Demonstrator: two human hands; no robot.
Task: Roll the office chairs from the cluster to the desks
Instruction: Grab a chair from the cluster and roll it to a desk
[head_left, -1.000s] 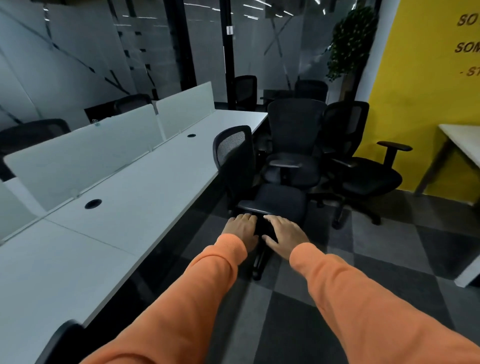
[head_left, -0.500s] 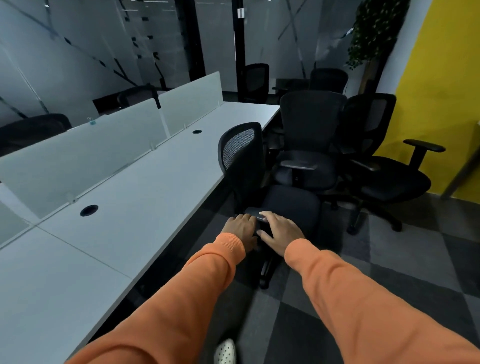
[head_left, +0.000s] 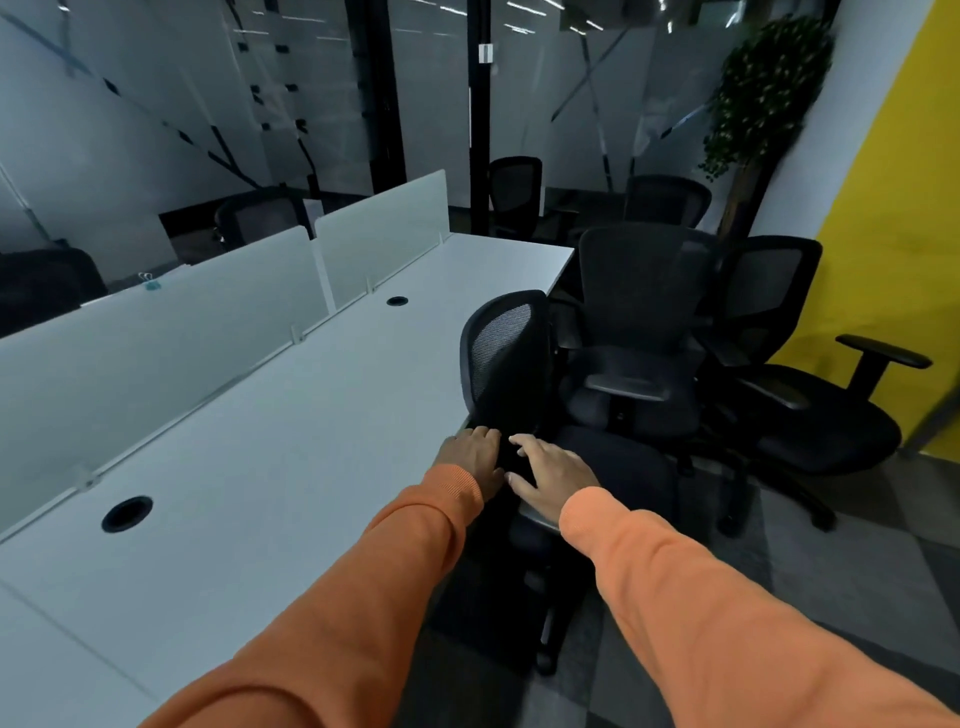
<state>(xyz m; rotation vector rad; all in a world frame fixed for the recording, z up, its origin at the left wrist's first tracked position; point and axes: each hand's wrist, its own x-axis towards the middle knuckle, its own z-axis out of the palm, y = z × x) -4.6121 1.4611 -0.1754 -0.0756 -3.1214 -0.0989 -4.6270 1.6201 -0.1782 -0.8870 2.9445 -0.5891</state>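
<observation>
Sleeves of orange reach forward to the nearest office chair (head_left: 506, 364), which stands on the carpeted floor (head_left: 857, 571) just beside the long near edge of the white tabletop (head_left: 291, 441), short of its far right corner. Its mesh back stands close to that edge and its seat (head_left: 628, 467) points away to the right.

The left grip (head_left: 472, 457) sits knuckles-up at the base of the chair back. Its fingertips dip into the dark frame, and I cannot tell whether they close around anything. The right grip (head_left: 553, 480) lies just beside it, fingers spread and nearly straight, pressed flat on the chair's near armrest (head_left: 537, 515) and holding nothing.

Right behind this chair, two more black chairs crowd together: a high-backed one (head_left: 644, 291) touching or nearly touching its seat, and a wider armchair (head_left: 821, 421) against the yellow wall (head_left: 893, 208). Frosted dividers (head_left: 156, 353) run along the tabletop's far edge, and a round cable hole (head_left: 126, 513) is set into its surface.
</observation>
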